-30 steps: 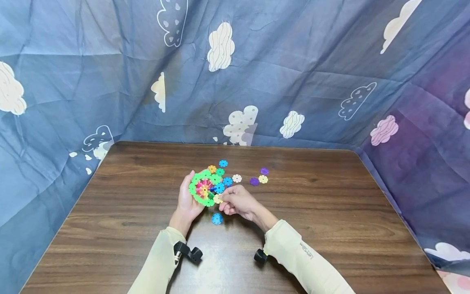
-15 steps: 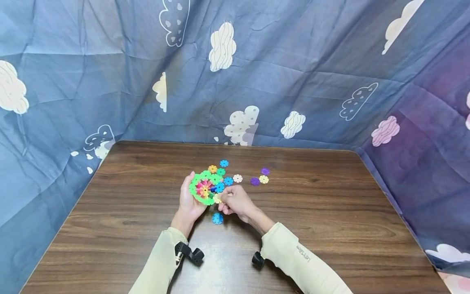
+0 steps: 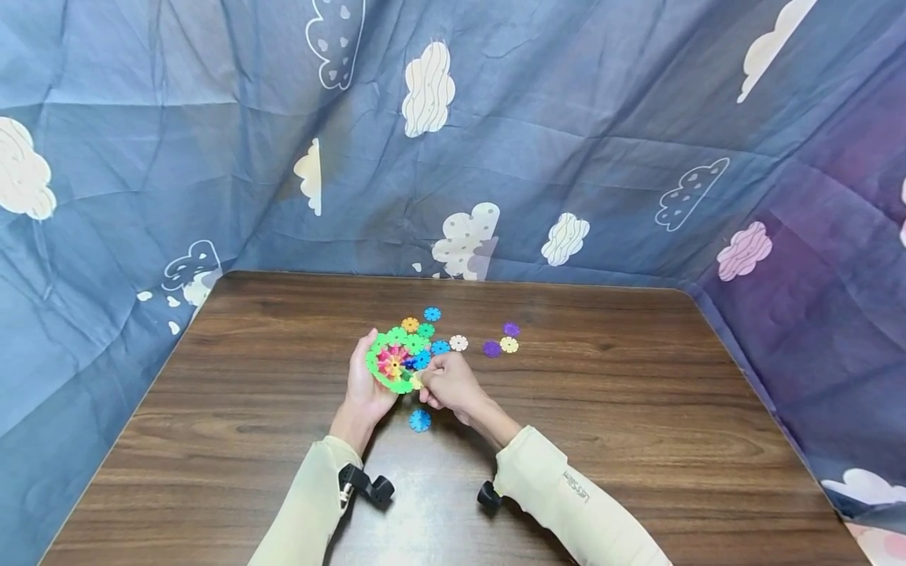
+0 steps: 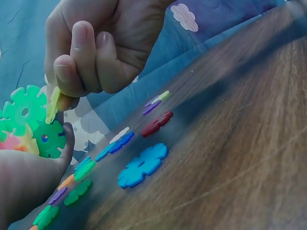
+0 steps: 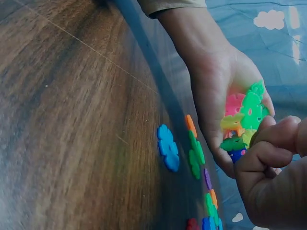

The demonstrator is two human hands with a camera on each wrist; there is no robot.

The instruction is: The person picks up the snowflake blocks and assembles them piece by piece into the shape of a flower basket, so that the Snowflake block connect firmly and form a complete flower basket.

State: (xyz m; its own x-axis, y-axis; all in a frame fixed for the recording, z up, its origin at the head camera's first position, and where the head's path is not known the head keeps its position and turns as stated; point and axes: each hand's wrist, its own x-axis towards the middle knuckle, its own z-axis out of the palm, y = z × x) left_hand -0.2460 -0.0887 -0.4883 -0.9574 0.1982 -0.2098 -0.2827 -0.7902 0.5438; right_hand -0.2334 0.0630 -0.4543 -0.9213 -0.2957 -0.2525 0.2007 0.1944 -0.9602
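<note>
The left hand (image 3: 366, 384) cups the disc assembly (image 3: 394, 364) above the table (image 3: 609, 409), apparently to steady it, while the right hand (image 3: 454, 384) pinches a yellow disc (image 4: 52, 106) against its rim, presumably for close control.

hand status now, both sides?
Left hand: closed around the multicoloured disc assembly, holding it.
Right hand: closed, pinching a yellow disc at the assembly's edge.
</note>
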